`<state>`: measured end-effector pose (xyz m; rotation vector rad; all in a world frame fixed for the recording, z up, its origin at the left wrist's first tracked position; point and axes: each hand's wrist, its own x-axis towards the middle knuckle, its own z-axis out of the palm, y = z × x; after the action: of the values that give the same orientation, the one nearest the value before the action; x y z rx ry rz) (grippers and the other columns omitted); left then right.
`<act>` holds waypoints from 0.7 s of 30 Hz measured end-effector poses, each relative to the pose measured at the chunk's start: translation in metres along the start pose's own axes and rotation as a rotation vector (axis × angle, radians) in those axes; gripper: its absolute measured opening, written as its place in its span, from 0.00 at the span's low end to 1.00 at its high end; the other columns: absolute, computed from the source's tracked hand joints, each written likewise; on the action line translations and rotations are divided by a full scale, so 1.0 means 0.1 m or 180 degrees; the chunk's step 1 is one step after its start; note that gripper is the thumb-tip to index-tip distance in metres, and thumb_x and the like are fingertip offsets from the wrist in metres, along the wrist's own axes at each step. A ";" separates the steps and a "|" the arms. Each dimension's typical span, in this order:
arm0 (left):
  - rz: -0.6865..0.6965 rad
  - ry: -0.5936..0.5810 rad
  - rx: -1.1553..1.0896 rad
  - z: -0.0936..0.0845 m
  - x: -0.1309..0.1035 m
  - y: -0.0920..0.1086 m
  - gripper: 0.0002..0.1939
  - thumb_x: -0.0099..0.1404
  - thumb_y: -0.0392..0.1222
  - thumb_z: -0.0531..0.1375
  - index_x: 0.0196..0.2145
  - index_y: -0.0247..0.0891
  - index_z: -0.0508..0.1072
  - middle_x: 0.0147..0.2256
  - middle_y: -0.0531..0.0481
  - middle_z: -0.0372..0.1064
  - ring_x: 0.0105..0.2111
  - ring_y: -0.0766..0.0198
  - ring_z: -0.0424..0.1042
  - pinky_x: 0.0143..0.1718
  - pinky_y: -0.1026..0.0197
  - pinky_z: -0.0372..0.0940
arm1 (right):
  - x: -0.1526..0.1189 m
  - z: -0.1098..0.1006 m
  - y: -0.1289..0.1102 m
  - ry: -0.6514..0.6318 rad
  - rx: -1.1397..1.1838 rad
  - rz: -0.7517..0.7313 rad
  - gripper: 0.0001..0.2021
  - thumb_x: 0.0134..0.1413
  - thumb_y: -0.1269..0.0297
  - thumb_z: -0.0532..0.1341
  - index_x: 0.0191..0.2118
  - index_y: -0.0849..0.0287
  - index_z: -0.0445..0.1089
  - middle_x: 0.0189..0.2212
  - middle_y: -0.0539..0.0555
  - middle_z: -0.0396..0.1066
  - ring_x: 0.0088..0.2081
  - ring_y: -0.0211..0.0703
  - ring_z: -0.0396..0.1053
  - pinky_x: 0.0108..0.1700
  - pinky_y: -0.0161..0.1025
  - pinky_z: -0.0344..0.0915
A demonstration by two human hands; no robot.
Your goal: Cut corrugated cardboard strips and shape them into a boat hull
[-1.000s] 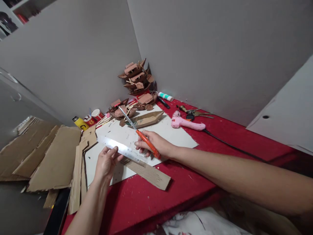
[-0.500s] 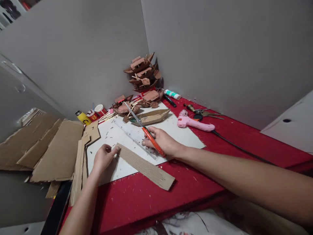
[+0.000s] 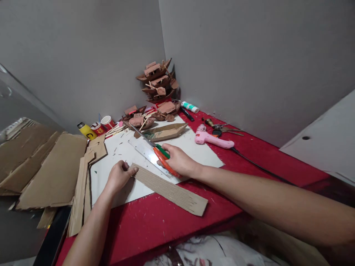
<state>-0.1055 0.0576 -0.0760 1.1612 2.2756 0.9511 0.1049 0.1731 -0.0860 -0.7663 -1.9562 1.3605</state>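
Observation:
My left hand [image 3: 120, 176] pinches the left end of a ribbed cardboard strip [image 3: 170, 191], which slants down to the right over the white sheet [image 3: 111, 188] and the red tabletop [image 3: 155, 225]. In my right hand [image 3: 179, 160] are scissors [image 3: 166, 159] with orange and green handles, their blades pointing up and left. Beneath the scissors a clear ruler [image 3: 138, 148] lies on the sheet. Just beyond them rests a plain cardboard boat hull [image 3: 169, 132].
Brown model boats [image 3: 156, 83] are stacked in the corner. A pink glue gun [image 3: 213, 140] with a black cord lies at the right. Cardboard sheets [image 3: 47, 170] lean at the left, near a yellow bottle [image 3: 87, 130] and a paper cup [image 3: 107, 122].
The scissors have turned in my right hand, so the green handle now shows. My left hand still holds the strip, whose far end has shifted slightly right. The view has moved a little.

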 end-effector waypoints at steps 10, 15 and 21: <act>-0.0354 -0.0257 -0.2099 -0.10 -0.12 0.22 0.19 0.42 0.47 0.70 0.29 0.37 0.68 0.23 0.55 0.66 0.21 0.71 0.65 0.24 0.67 0.61 | -0.02 0.02 -0.03 -0.0063 0.0151 0.0107 0.09 0.37 0.71 0.61 0.25 0.58 0.58 0.22 0.45 0.61 0.26 0.35 0.59 0.27 0.32 0.55; -0.0477 0.0093 -0.2705 -0.04 -0.18 0.27 0.15 0.46 0.47 0.68 0.27 0.36 0.70 0.21 0.57 0.64 0.17 0.73 0.61 0.18 0.69 0.57 | -0.07 0.04 -0.10 -0.0177 0.0795 0.0417 0.11 0.38 0.70 0.62 0.29 0.57 0.58 0.21 0.43 0.60 0.21 0.33 0.57 0.24 0.31 0.55; -0.0549 0.0046 -0.2943 0.18 -0.33 0.28 0.14 0.50 0.48 0.67 0.25 0.35 0.70 0.20 0.56 0.67 0.18 0.71 0.64 0.19 0.68 0.58 | -0.06 0.10 -0.03 -0.0234 0.0308 0.0197 0.09 0.39 0.70 0.62 0.28 0.58 0.60 0.23 0.45 0.62 0.26 0.35 0.60 0.26 0.31 0.56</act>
<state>-0.0609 0.0494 -0.0662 0.5317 1.5541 1.6602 0.1006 0.1622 -0.0865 -0.7462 -1.9210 1.5283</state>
